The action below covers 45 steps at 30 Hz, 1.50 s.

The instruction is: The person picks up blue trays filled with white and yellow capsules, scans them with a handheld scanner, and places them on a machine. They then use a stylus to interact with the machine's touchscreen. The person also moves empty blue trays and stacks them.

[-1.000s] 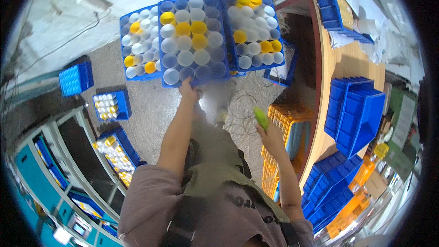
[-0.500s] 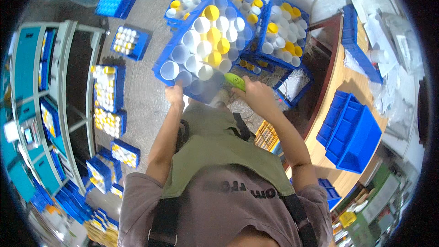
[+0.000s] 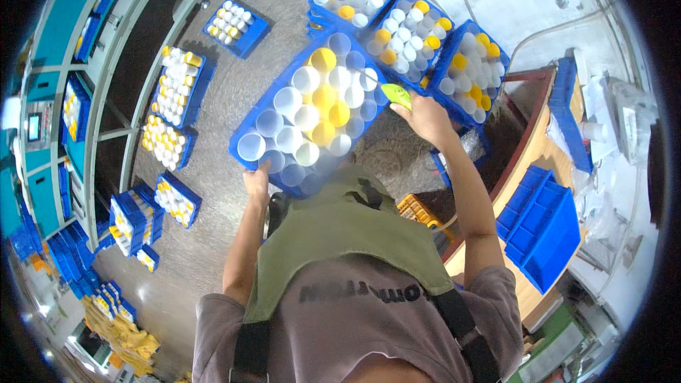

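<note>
Left hand (image 3: 257, 183): fingers gripping the blue crate (image 3: 268, 104) at its lower left corner. Right hand (image 3: 427, 119): fingers curled around a bright green tool (image 3: 396, 95), which sticks out toward the crate's right edge; cannot tell whether it touches. Crate lies between the two sets of fingers, slanting up and away from the left ones. Inside: rows of open-mouthed white cylinders (image 3: 251, 147), close beside the left fingertips, and yellow cylinders (image 3: 323, 61) mostly through the middle. What bears the crate's underside is hidden.

Just beyond the right fingers: three blue bins (image 3: 454, 48), side by side, filled with similar white and yellow pieces. Below the right fingers, well apart, a yellow basket (image 3: 417, 209), part hidden by the forearm. To the right of the same fingers, a wooden table (image 3: 543, 150) carrying blue trays (image 3: 547, 241), nested.

Left of the left fingers, well apart: more loaded boxes (image 3: 198, 96) on the grey floor (image 3: 220, 124); past those, a teal-and-grey shelving unit (image 3: 60, 18).
</note>
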Motion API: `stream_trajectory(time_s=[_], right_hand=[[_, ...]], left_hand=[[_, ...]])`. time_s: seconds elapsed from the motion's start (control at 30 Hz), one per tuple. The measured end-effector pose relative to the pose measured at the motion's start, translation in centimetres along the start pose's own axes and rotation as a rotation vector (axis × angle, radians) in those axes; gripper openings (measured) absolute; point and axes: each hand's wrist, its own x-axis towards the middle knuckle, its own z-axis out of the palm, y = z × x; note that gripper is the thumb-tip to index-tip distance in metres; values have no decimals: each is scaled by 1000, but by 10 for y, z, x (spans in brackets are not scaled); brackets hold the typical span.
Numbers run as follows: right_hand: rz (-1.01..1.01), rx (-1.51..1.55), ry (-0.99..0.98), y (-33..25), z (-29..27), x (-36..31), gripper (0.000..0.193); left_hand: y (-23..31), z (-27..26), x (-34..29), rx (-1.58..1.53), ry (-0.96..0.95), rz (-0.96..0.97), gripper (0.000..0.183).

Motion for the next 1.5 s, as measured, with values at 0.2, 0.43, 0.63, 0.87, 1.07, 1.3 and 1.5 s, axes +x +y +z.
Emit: stream_trajectory(time_s=[0.2, 0.43, 0.63, 0.87, 1.07, 1.3, 1.5], right_hand=[[-152, 8, 84, -36, 2, 25, 55], [-149, -47, -39, -115, 4, 25, 61], [-108, -107, -141, -177, 25, 2, 56], [-195, -87, -248, -218, 61, -23, 52], [-264, -162, -251, -232, 72, -44, 54], [-454, -134, -150, -233, 85, -81, 53], [-545, -145, -182, -243, 88, -105, 43]], left_hand=[[-23, -54, 4, -10, 1, -32, 29], [-37, -108, 26, 225, 56, -50, 31], [-23, -138, 34, 430, 135, -12, 29], [-27, -156, 42, 609, 42, -113, 44], [-31, -148, 29, 691, 77, -38, 39], [-15, -122, 6, 804, 68, -73, 75], [-23, -99, -11, 808, 142, -74, 76]])
